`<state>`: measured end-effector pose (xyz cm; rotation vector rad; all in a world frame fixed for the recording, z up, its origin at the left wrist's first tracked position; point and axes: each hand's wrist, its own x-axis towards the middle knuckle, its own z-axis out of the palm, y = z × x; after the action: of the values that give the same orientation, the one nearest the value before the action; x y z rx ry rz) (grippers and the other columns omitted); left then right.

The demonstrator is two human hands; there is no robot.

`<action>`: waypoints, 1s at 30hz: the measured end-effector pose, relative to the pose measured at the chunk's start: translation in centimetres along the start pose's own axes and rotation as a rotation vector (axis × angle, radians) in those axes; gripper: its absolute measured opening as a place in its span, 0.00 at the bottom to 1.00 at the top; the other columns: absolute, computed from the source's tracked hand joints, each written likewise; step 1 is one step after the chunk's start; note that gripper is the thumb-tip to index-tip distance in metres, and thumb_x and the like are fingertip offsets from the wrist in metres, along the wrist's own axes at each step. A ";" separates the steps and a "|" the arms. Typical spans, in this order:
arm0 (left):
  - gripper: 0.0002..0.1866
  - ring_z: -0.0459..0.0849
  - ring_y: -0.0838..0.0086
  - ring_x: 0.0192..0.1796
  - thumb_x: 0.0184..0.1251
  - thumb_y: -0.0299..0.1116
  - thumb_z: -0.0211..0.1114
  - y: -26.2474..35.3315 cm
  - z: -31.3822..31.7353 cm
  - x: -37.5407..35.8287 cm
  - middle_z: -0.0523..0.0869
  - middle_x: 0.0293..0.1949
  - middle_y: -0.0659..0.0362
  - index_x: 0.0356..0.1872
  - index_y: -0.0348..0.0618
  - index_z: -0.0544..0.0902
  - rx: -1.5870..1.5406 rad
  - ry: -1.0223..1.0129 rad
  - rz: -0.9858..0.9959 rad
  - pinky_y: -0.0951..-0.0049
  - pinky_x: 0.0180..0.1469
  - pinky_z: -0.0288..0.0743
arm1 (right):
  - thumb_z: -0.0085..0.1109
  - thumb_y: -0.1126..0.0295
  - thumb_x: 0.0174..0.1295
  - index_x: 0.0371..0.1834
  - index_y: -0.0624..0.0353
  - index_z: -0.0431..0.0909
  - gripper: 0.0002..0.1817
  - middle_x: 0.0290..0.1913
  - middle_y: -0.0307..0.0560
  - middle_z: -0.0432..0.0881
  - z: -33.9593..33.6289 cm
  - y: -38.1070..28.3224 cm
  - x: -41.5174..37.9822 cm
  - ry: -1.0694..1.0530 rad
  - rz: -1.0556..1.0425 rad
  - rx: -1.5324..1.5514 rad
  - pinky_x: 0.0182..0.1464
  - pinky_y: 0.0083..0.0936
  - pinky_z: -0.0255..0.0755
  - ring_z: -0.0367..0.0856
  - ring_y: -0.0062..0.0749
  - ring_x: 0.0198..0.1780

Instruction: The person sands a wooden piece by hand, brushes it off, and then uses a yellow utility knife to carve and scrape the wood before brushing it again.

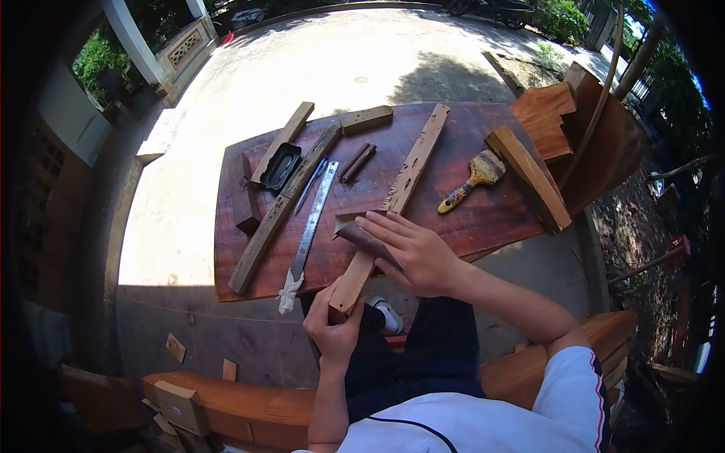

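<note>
A long strip of light wood (pixel 420 162), with rough pits along its edge, slants from the tabletop toward my lap. My left hand (pixel 332 330) is closed around its near end, thumb and fingers on opposite sides. Over the strip's middle lies a bent brown sheet that looks like sandpaper (pixel 365 240). My right hand (pixel 420 255) presses this sheet onto the wood, fingers together on top and thumb lower down. The sheet's underside is hidden. Left of the strip lies a flat metal blade (pixel 313 215) with white cloth (pixel 289 291) wrapped around its near end.
On the dark red wooden table (pixel 483 226) lie a paintbrush (pixel 476 180), a thick wood block (pixel 529 177), a long dark stick (pixel 283 208), a blue pen (pixel 310 185), a black tray (pixel 281 166) and short brown pieces (pixel 357 163). A wooden bench (pixel 264 404) is beneath me.
</note>
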<state>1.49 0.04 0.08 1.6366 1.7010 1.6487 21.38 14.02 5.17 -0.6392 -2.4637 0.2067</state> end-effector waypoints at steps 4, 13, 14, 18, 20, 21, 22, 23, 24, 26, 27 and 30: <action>0.26 0.95 0.58 0.55 0.60 0.24 0.86 0.0 -0.2 0.0 0.95 0.53 0.46 0.60 0.32 0.89 -0.033 -0.007 -0.019 0.64 0.58 0.87 | 0.60 0.64 0.79 0.78 0.66 0.76 0.28 0.80 0.61 0.77 -1.9 6.5 1.0 0.058 0.140 -0.016 0.85 0.47 0.67 0.73 0.60 0.82; 0.25 0.95 0.63 0.54 0.59 0.23 0.87 0.0 -0.9 0.6 0.95 0.51 0.49 0.58 0.32 0.89 -0.067 -0.003 -0.017 0.65 0.58 0.86 | 0.57 0.64 0.81 0.79 0.65 0.75 0.28 0.79 0.62 0.78 -4.4 7.6 2.3 -0.023 0.229 -0.020 0.85 0.46 0.68 0.75 0.58 0.80; 0.25 0.95 0.63 0.53 0.59 0.23 0.87 0.1 -1.1 0.5 0.95 0.50 0.49 0.57 0.33 0.89 -0.080 -0.008 -0.019 0.65 0.58 0.86 | 0.54 0.62 0.83 0.81 0.59 0.75 0.27 0.79 0.60 0.78 -4.3 12.1 1.9 0.027 0.283 -0.153 0.84 0.46 0.68 0.76 0.57 0.80; 0.27 0.96 0.57 0.55 0.58 0.27 0.88 -0.5 -1.2 0.3 0.95 0.53 0.47 0.60 0.35 0.89 -0.044 -0.014 -0.005 0.63 0.58 0.88 | 0.54 0.64 0.82 0.82 0.59 0.73 0.28 0.81 0.58 0.76 -2.6 8.0 2.2 0.003 0.217 -0.133 0.83 0.46 0.69 0.71 0.57 0.83; 0.25 0.95 0.61 0.55 0.59 0.25 0.87 -0.6 -1.1 0.4 0.95 0.52 0.48 0.58 0.34 0.90 -0.038 -0.002 0.003 0.64 0.58 0.87 | 0.54 0.67 0.81 0.82 0.57 0.73 0.28 0.79 0.57 0.79 -2.6 5.9 2.5 -0.064 0.057 -0.034 0.81 0.46 0.72 0.74 0.56 0.81; 0.25 0.95 0.64 0.54 0.59 0.24 0.87 -0.5 -1.2 0.3 0.95 0.51 0.49 0.58 0.33 0.90 -0.033 -0.007 0.003 0.65 0.58 0.87 | 0.54 0.67 0.81 0.82 0.56 0.73 0.27 0.78 0.58 0.79 -3.1 6.7 2.1 -0.088 0.044 0.020 0.79 0.46 0.74 0.76 0.57 0.80; 0.24 0.95 0.64 0.54 0.59 0.25 0.87 -0.3 -1.3 0.4 0.95 0.51 0.49 0.57 0.34 0.90 -0.023 -0.011 0.002 0.66 0.57 0.87 | 0.52 0.66 0.82 0.82 0.57 0.73 0.27 0.77 0.58 0.80 -3.6 9.1 2.3 -0.010 0.199 0.017 0.77 0.47 0.76 0.77 0.58 0.78; 0.24 0.95 0.64 0.54 0.59 0.25 0.87 -0.1 -1.5 0.4 0.95 0.51 0.49 0.57 0.34 0.90 -0.025 -0.009 -0.010 0.66 0.57 0.87 | 0.51 0.66 0.83 0.81 0.57 0.74 0.26 0.76 0.59 0.81 -4.4 12.0 2.8 0.068 0.366 0.004 0.75 0.48 0.78 0.79 0.60 0.76; 0.24 0.95 0.64 0.53 0.59 0.25 0.87 0.0 -1.6 0.4 0.95 0.51 0.49 0.57 0.33 0.90 -0.035 -0.010 -0.017 0.66 0.57 0.86 | 0.48 0.64 0.85 0.79 0.58 0.75 0.25 0.75 0.62 0.81 -5.7 14.0 3.5 0.118 0.514 0.066 0.72 0.51 0.79 0.81 0.62 0.73; 0.24 0.95 0.64 0.52 0.59 0.24 0.87 -0.1 -1.2 0.5 0.94 0.50 0.49 0.56 0.33 0.90 -0.056 -0.006 -0.014 0.67 0.56 0.86 | 0.47 0.62 0.85 0.78 0.59 0.77 0.24 0.73 0.63 0.82 -4.7 15.2 2.6 0.108 0.570 -0.099 0.72 0.52 0.79 0.82 0.63 0.72; 0.23 0.95 0.64 0.52 0.60 0.24 0.87 -0.3 -1.1 0.5 0.94 0.50 0.49 0.56 0.33 0.90 -0.043 -0.006 -0.015 0.66 0.56 0.86 | 0.48 0.61 0.85 0.77 0.59 0.78 0.24 0.73 0.63 0.82 -3.6 13.3 3.0 0.137 0.498 -0.147 0.72 0.52 0.79 0.82 0.63 0.72; 0.24 0.94 0.64 0.53 0.60 0.24 0.86 -0.3 -1.1 1.2 0.94 0.50 0.49 0.57 0.32 0.89 -0.061 -0.008 -0.004 0.65 0.57 0.86 | 0.50 0.59 0.85 0.80 0.62 0.74 0.27 0.72 0.62 0.83 -1.7 10.2 1.8 0.109 0.101 -0.156 0.71 0.50 0.81 0.82 0.64 0.72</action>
<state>0.09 0.52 0.72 1.6086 1.6321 1.6738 25.14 23.82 4.61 -0.8204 -2.3603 0.0178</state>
